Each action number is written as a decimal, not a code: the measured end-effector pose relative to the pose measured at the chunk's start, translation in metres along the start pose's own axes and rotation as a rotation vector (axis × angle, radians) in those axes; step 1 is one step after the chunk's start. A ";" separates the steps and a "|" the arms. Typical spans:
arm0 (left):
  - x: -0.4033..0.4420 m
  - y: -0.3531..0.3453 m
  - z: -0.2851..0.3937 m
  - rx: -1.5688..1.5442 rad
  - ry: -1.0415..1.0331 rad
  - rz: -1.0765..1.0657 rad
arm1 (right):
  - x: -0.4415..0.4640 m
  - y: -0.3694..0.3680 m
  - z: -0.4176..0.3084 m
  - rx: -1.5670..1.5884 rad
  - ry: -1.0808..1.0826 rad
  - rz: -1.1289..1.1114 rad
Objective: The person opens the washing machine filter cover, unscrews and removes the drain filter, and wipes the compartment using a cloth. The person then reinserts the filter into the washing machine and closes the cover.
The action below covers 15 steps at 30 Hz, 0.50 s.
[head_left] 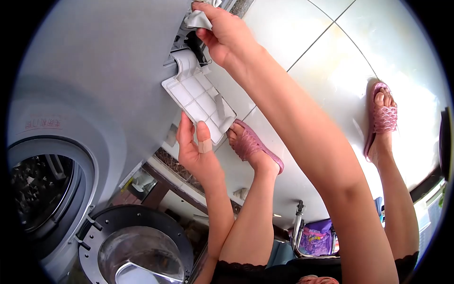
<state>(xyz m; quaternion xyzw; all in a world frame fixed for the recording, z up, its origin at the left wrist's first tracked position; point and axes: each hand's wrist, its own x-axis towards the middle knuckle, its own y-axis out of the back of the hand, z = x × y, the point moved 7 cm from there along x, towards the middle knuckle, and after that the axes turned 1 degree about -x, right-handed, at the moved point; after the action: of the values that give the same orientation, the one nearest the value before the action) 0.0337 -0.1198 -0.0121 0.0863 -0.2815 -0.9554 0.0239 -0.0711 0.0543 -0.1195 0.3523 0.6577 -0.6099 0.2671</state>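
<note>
Panel (193, 98) juts out from the left hand (198, 158), held by one edge.

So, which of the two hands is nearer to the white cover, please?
Left. The left hand is holding the white cover by its edge; the right hand is higher in the picture, with a white cloth.

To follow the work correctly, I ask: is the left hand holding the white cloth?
No, the right hand holds the white cloth; the left hand grips the ribbed white cover panel.
</note>
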 end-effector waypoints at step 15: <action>0.000 0.006 -0.007 0.056 -0.005 0.019 | -0.022 -0.032 -0.043 -1.599 1.764 -0.449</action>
<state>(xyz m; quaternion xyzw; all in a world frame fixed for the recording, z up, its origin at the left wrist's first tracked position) 0.0346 -0.1283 -0.0150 0.0820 -0.3088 -0.9471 0.0298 -0.0796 0.0939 -0.0782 0.2606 0.8513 0.3855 -0.2424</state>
